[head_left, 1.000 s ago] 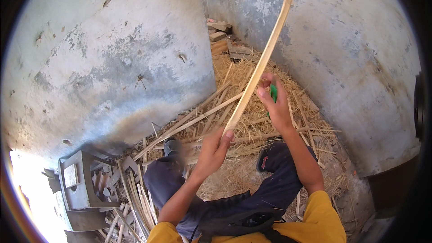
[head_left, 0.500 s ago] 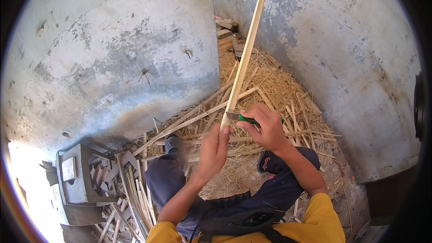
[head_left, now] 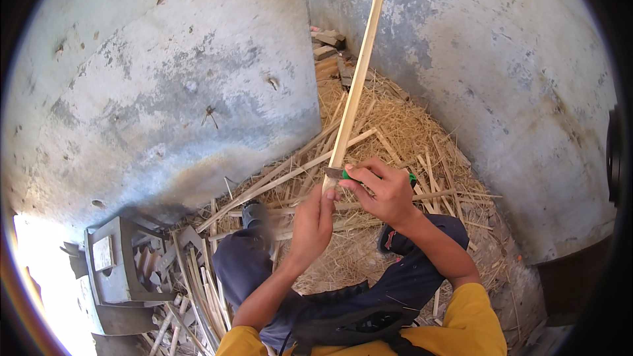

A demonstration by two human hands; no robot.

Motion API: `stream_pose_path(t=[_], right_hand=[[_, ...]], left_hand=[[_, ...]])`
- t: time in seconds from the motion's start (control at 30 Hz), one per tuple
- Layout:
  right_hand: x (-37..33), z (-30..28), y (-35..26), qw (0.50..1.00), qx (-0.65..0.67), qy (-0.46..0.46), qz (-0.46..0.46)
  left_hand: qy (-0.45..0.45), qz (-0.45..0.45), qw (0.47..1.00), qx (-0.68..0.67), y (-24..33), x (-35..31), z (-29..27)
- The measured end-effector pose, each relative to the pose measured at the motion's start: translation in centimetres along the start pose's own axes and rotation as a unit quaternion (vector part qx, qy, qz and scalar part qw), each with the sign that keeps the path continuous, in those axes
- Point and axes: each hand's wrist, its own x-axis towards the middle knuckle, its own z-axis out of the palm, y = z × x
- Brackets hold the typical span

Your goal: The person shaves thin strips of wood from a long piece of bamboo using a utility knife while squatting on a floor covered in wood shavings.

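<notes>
Ctr frame, your L hand (head_left: pixel 312 229) grips wood strip (head_left: pixel 356 86) reaching top edge. Your R hand (head_left: pixel 388 196) clasps green-handled knife (head_left: pixel 337 173), blade across strip.

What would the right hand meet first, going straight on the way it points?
Most likely the strip: the right hand points left towards it, and its knife overlaps it in view; depth is unclear.

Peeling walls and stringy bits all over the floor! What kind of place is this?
Probably a rough workshop corner in an old building. The plaster walls are worn, pale shavings are heaped on the floor, and a green-handled knife meets a long wooden strip.
</notes>
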Motion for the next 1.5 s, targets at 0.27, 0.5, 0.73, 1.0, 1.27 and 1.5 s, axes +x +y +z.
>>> stream_pose_path(t=[0.27,0.5,0.73,1.0,1.27,1.5], right_hand=[[0.1,-0.1,-0.6,1.000,-0.029,0.003,0.008],[0.5,0.0,0.0,0.999,-0.035,0.024,0.015],[1.2,-0.7,2.3,0.998,-0.047,0.032,0.026],[1.9,-0.8,4.0,0.994,-0.078,0.023,0.077],[3.6,-2.8,12.1,0.987,-0.038,0.101,0.120],[2.8,-1.4,8.5,0.991,0.063,0.007,0.120]], left_hand=[[0.012,0.007,0.999,0.031,-0.3,-0.2,0.0],[0.011,0.004,0.998,0.063,-0.5,-0.4,0.1],[0.004,0.004,0.996,0.090,-1.0,-1.3,0.1],[0.004,-0.001,0.994,0.106,-1.4,-1.9,0.1],[-0.038,-0.011,0.995,0.094,-3.2,-3.0,0.0],[-0.048,-0.095,0.993,0.046,-4.8,-2.4,-1.5]])
